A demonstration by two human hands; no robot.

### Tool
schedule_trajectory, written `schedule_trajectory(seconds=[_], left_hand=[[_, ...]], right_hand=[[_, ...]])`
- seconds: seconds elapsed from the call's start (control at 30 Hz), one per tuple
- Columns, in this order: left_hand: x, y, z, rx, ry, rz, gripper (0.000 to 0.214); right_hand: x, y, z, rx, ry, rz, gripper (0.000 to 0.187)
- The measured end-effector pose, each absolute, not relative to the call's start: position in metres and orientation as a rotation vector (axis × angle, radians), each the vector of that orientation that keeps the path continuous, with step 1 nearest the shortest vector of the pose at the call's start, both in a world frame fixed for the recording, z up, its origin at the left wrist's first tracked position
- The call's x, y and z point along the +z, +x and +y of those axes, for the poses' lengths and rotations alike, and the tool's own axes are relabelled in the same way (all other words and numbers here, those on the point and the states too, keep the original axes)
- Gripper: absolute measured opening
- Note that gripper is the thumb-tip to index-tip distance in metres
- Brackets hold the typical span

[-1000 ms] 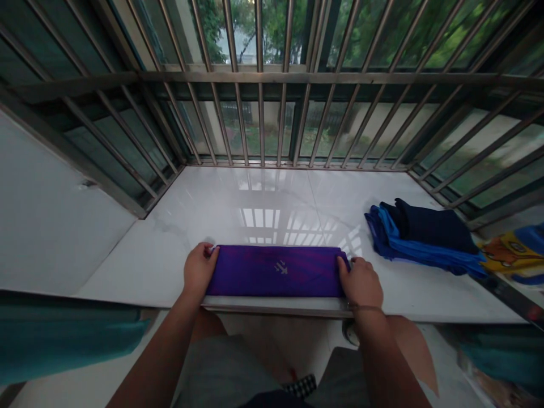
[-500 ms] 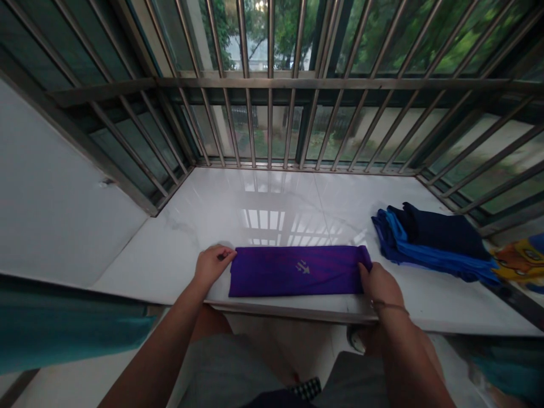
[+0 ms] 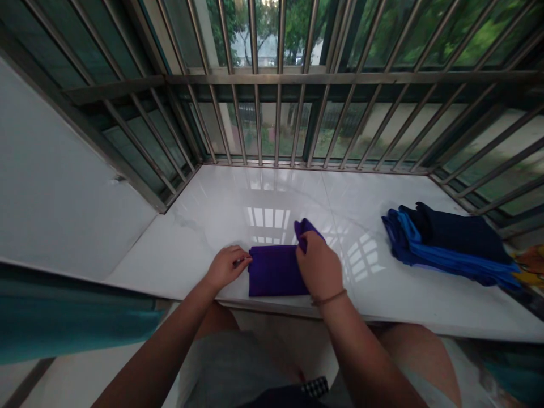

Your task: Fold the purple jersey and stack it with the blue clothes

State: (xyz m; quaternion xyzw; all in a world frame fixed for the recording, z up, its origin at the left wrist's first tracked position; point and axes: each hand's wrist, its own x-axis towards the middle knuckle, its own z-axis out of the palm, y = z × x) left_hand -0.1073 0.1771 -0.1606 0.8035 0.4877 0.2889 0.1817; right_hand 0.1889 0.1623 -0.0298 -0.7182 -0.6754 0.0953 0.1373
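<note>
A folded purple garment (image 3: 276, 272) lies near the front edge of the white sill, its right part lifted and turned back over toward the left. My left hand (image 3: 228, 268) is closed in a pinch at the garment's upper left corner. Wrapped around the raised end is my right hand (image 3: 322, 265), a thin band at its wrist; a bit of purple cloth sticks up above its fingers. The hand covers the right side of the garment, and the logo seen before is hidden.
To the right sits a stack of folded blue and dark clothes (image 3: 454, 243), with a yellow patterned item (image 3: 531, 265) beyond it. Metal window bars (image 3: 278, 124) close off the back of the glossy white sill (image 3: 204, 221). A teal curtain (image 3: 76, 328) hangs at lower left.
My right hand has carried the garment's right end leftward and up, doubling the long strip into a shorter shape. My left hand stays at the left corner. The view has shifted slightly.
</note>
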Motion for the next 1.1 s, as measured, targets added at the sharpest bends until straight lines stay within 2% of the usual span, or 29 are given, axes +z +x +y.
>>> schedule_trajectory(seconds=[0.07,0.2,0.4,0.57,0.77,0.87,1.1], left_hand=[[-0.158,-0.106,0.178,0.799,2.286,1.360,0.025],[-0.155,-0.107,0.181,0.781,2.249,1.370,0.038],[-0.156,-0.109,0.183,0.683,2.172,1.423,0.051],[-0.161,-0.108,0.185,0.701,2.110,1.474,0.042],[-0.165,-0.108,0.189,0.696,2.043,1.591,0.032],[-0.166,-0.107,0.188,0.694,1.995,1.614,0.030],[-0.168,-0.111,0.190,0.685,1.981,1.555,0.018]], right_hand=[[-0.042,0.144,0.157,0.319,-1.975,-2.123,0.017],[-0.078,0.081,0.141,0.414,-1.855,-2.423,0.023],[-0.115,0.076,0.115,0.372,-1.607,-2.537,0.026],[-0.117,0.100,0.106,0.412,-1.447,-2.489,0.010],[-0.111,0.090,0.124,0.464,-1.881,-2.259,0.029],[-0.114,0.081,0.135,0.507,-1.958,-2.266,0.024],[-0.119,0.092,0.142,0.419,-1.559,-2.403,0.010]])
